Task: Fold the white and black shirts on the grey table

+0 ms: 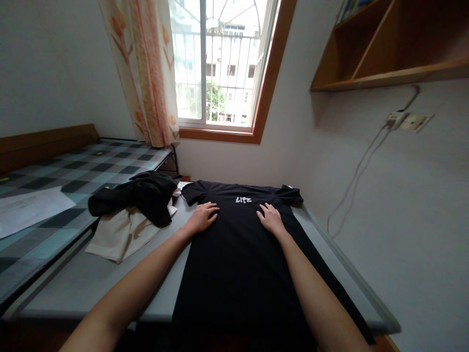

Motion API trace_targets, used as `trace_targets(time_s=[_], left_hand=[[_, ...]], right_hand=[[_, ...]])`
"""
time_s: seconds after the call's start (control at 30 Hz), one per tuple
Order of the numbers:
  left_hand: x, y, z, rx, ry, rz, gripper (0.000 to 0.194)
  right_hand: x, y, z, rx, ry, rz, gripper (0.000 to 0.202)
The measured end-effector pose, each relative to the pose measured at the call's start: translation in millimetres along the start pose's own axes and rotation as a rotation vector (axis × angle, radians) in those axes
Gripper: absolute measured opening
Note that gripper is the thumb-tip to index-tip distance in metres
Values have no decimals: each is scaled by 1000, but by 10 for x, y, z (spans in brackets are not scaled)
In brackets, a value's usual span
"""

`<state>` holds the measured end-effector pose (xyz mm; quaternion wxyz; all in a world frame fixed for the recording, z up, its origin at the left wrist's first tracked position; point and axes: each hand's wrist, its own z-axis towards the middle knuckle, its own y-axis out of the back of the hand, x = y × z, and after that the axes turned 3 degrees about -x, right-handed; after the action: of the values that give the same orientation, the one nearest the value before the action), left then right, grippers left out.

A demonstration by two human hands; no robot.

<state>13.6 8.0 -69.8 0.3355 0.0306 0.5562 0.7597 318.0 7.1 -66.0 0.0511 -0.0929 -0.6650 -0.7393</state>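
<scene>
A black T-shirt (238, 264) with a small white print lies spread out on the light grey table (157, 288), its collar end toward the window and its lower edge reaching the table's near side. My left hand (202, 216) rests flat on the shirt's left side, just below the left sleeve, fingers spread. On the other side, my right hand (271, 218) lies on the cloth a little below and right of the print, fingers also apart. Neither hand grips any fabric. Both sleeves stick out sideways at the far end.
Left of the shirt is a pile of clothes, a black garment (146, 193) over a beige one (117, 237). A checked bed (120, 156) with a paper sheet (32, 208) adjoins the table. Along the right wall hang a cable (348, 188) and a wooden shelf (366, 76).
</scene>
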Motion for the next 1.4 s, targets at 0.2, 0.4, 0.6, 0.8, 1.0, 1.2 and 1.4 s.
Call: trace_targets(time_s=[0.2, 0.4, 0.6, 0.8, 1.0, 1.2, 1.4], left_hand=[[5, -16, 2, -3, 1, -14, 35], [7, -18, 1, -2, -2, -12, 35], [-7, 4, -6, 1, 3, -11, 35], [-3, -5, -2, 0, 0, -21, 35], [18, -21, -2, -13, -5, -17, 34], [13, -20, -1, -10, -10, -13, 35], [1, -13, 3, -6, -11, -6, 35]], right_hand=[[-11, -12, 10, -2, -2, -13, 54], [-20, -22, 17, -5, 2, -8, 54], [-11, -15, 6, -10, 1, -1, 54], [-9, -9, 3, -13, 2, -5, 53], [-14, -11, 5, -14, 6, -6, 54], [-18, -14, 5, -13, 7, -9, 54], [-11, -4, 0, -12, 8, -8, 54]])
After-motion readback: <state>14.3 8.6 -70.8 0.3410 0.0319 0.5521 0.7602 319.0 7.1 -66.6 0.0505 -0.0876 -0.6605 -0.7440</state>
